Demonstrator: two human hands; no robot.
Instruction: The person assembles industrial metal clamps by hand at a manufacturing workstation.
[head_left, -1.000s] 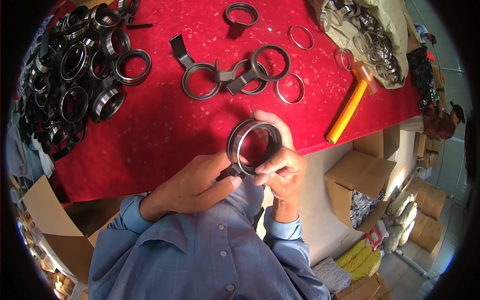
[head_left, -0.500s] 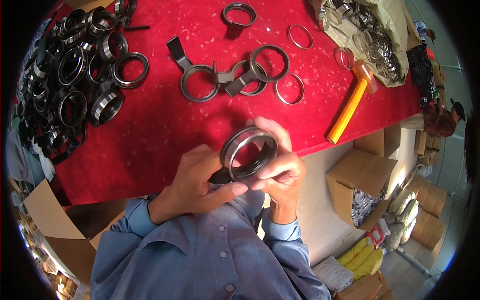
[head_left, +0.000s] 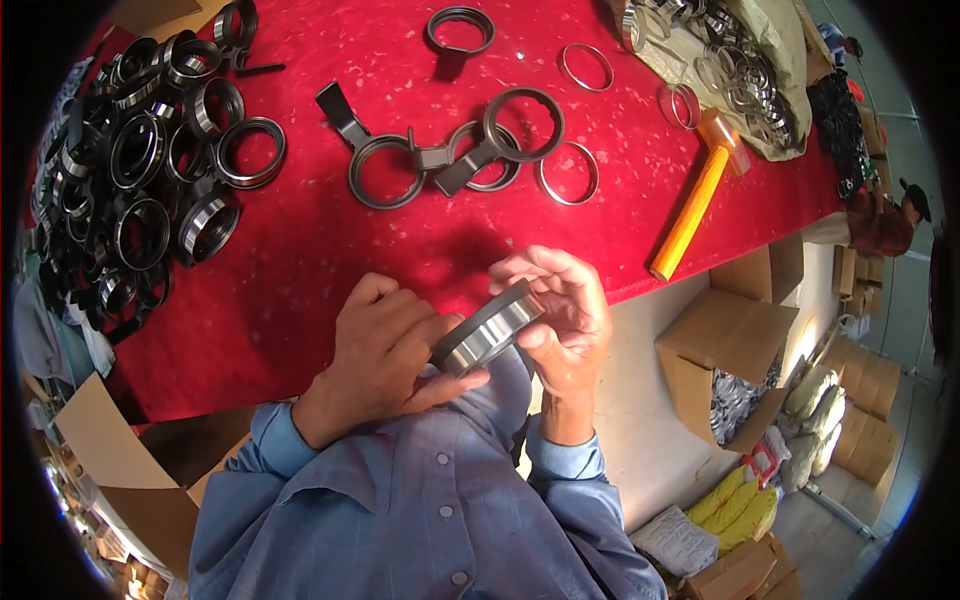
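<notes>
- Left hand [head_left: 385, 350] has the ring [head_left: 492, 332] pinched at its lower end, around 8 o'clock on it; right hand [head_left: 565, 320] is spread pretty wide, thumb at the ring's upper right end, looks like just touching.
- Ring's held up over the cloth's near edge, tilted, silver band facing the camera.
- What's new: half a second ago you could look through the hole and the right fingers were on the rim. Now it's edge-on and those fingers are off. So I'd say the left hand has most of the weight, and the outer band is the side on show.
- Can't make out a handle on it from this angle.
- Going clockwise from the ring, on red cloth [head_left: 290, 300]: ring pile [head_left: 122, 150] at 10, handled rings [head_left: 465, 172] from 11 to 12, thin bands [head_left: 572, 204] around 1, mallet [head_left: 692, 212] at 2, with a bag [head_left: 790, 60] of shiny bands beyond it.
- Room: right-hand box [head_left: 730, 330] at 3, yellow sack [head_left: 738, 512] at 4, left-hand box [head_left: 110, 430] between 8 and 9, plus another person [head_left: 880, 235] way off, between 2 and 3.
</notes>
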